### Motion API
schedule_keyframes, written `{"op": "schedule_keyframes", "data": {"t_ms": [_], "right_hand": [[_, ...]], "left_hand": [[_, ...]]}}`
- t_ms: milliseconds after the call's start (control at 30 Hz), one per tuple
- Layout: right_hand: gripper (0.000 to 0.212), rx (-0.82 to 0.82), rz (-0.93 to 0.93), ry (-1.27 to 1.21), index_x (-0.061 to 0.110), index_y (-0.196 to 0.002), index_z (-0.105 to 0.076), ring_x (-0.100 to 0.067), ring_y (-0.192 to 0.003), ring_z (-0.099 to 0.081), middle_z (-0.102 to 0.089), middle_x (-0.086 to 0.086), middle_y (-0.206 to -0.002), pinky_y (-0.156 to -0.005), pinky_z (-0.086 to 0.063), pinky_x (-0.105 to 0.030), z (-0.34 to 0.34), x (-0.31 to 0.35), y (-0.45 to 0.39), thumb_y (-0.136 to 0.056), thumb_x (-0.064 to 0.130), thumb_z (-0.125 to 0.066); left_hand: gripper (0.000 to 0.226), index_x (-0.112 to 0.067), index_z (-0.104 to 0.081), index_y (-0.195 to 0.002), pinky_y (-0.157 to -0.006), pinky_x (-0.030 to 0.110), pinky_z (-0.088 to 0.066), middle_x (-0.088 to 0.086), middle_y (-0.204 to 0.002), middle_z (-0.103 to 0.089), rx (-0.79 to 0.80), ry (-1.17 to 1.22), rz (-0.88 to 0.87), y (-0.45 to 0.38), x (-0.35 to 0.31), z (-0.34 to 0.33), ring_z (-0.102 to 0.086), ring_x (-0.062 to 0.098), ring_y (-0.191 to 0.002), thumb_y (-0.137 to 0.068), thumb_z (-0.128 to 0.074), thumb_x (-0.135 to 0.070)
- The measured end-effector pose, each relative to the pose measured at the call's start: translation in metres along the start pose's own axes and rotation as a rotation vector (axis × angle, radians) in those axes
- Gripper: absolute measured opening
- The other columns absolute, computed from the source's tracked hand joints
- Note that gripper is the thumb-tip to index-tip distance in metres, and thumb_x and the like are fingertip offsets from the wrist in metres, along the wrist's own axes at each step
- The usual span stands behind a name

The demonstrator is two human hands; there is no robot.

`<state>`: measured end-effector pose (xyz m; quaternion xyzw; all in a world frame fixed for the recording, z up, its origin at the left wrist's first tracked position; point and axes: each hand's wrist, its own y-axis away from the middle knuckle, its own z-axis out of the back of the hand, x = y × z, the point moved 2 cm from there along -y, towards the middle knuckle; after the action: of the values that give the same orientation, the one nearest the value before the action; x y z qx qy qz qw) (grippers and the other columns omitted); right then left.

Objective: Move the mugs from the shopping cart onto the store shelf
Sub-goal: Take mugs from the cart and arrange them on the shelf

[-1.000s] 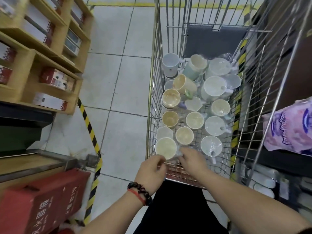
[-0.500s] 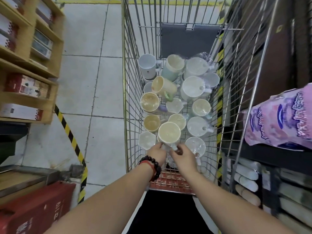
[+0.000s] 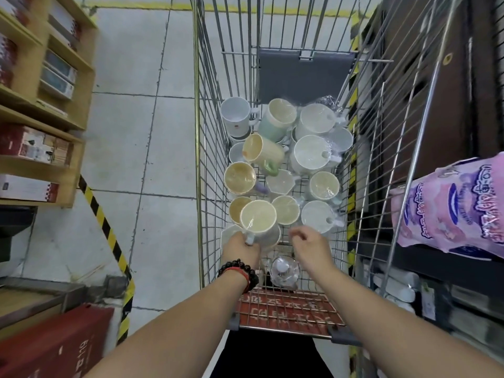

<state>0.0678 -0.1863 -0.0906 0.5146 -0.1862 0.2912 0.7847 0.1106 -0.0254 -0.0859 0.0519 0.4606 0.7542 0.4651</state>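
Evidently mid-lift: left hand (image 3: pixel 241 248) clamped a cream mug (image 3: pixel 257 217) above the cart (image 3: pixel 207 159), right hand (image 3: pixel 311 242) loose and empty; shelf placement remained.

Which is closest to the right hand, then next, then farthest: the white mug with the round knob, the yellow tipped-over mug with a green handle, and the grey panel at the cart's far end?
From the right hand:
1. White mug, just beyond it.
2. Yellow tipped-over mug, mid-cart, left.
3. Grey panel, cart's far end.
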Motion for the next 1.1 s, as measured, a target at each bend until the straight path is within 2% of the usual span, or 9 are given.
{"op": "schedule_keyframes", "data": {"t_ms": [67,133,300,400,500,600,800,967,1100], "right_hand": [[0.025,-0.07,0.031,0.023,0.025,-0.109,-0.067,-0.013,-0.09,-0.063,-0.069,0.006,-0.106,-0.085,-0.053,-0.032,0.008,0.014,-0.023,-0.092,0.014,-0.053],[0.028,-0.031,0.1,0.094,0.02,-0.116,-0.065,-0.015,-0.096,-0.06,-0.067,0.0,-0.113,-0.086,-0.047,-0.028,0.007,0.033,-0.049,-0.091,0.012,-0.053],[0.041,0.054,0.259,0.491,0.022,-0.133,-0.049,-0.029,-0.119,-0.053,-0.056,-0.007,-0.133,-0.09,-0.045,-0.039,-0.026,0.077,-0.106,-0.092,0.019,-0.049],[0.036,0.1,0.288,0.578,0.023,-0.128,-0.047,-0.032,-0.11,-0.056,-0.056,-0.01,-0.125,-0.077,-0.045,-0.037,-0.046,0.083,-0.126,-0.092,0.024,-0.049],[0.024,0.083,0.278,0.606,0.025,-0.115,-0.052,-0.031,-0.098,-0.06,-0.062,-0.007,-0.112,-0.076,-0.051,-0.037,-0.058,0.081,-0.132,-0.091,0.028,-0.05],[0.019,-0.02,0.31,0.618,0.026,-0.107,-0.055,-0.031,-0.096,-0.063,-0.067,-0.004,-0.107,-0.077,-0.053,-0.04,-0.059,0.077,-0.129,-0.092,0.034,-0.047],[0.013,-0.163,0.443,0.419,0.021,-0.096,-0.06,-0.028,-0.098,-0.056,-0.063,-0.005,-0.102,-0.068,-0.039,-0.034,-0.023,0.083,-0.098,-0.095,0.03,-0.051],[0.015,-0.337,0.395,0.075,0.018,-0.104,-0.063,-0.018,-0.097,-0.053,-0.062,-0.001,-0.1,-0.073,-0.035,-0.027,0.029,0.072,-0.043,-0.093,0.027,-0.057],[0.018,-0.554,0.316,-0.224,0.022,-0.108,-0.066,-0.006,-0.088,-0.06,-0.065,0.01,-0.096,-0.075,-0.046,-0.02,0.083,0.062,0.035,-0.092,0.024,-0.06]], "left_hand": [[0.014,-0.025,-0.05,-0.093,-0.052,0.022,-0.039,-0.007,-0.076,-0.054,0.045,-0.037,0.03,-0.002,0.002,0.004,-0.052,0.011,-0.065,-0.082,-0.059,-0.022],[0.019,-0.026,-0.048,-0.093,-0.058,0.023,-0.044,-0.011,-0.074,-0.049,0.082,-0.062,0.035,0.0,0.007,0.005,-0.054,0.013,-0.069,-0.08,-0.062,-0.024],[0.018,-0.021,-0.06,-0.103,-0.065,0.028,-0.052,-0.006,-0.089,-0.066,0.061,0.066,-0.006,0.008,0.029,0.0,-0.061,0.014,-0.073,-0.085,-0.059,-0.02],[0.017,-0.021,-0.061,-0.105,-0.074,0.022,-0.042,-0.012,-0.096,-0.062,0.021,0.127,-0.01,0.016,0.041,0.004,-0.055,0.005,-0.08,-0.089,-0.063,-0.024],[0.035,-0.015,-0.066,-0.116,-0.08,0.028,-0.048,-0.002,-0.102,-0.07,-0.021,0.091,-0.013,0.019,0.051,0.015,-0.062,0.015,-0.092,-0.088,-0.064,-0.036],[0.032,-0.018,-0.068,-0.116,-0.07,0.022,-0.047,-0.006,-0.078,-0.064,-0.047,0.141,-0.053,0.021,0.055,0.026,-0.057,0.007,-0.072,-0.088,-0.064,-0.034],[0.023,-0.02,-0.069,-0.108,-0.061,0.009,-0.041,-0.012,-0.078,-0.063,-0.101,0.125,-0.162,0.044,0.034,0.044,-0.056,0.0,-0.073,-0.091,-0.061,-0.034],[0.035,-0.014,-0.064,-0.122,-0.074,0.022,-0.036,-0.002,-0.105,-0.064,-0.151,0.099,-0.345,0.068,-0.007,0.071,-0.054,0.005,-0.079,-0.093,-0.059,-0.033],[0.035,-0.017,-0.065,-0.113,-0.069,0.029,-0.04,-0.001,-0.102,-0.066,-0.171,0.005,-0.547,0.092,-0.051,0.092,-0.054,0.01,-0.077,-0.093,-0.054,-0.043]]}}
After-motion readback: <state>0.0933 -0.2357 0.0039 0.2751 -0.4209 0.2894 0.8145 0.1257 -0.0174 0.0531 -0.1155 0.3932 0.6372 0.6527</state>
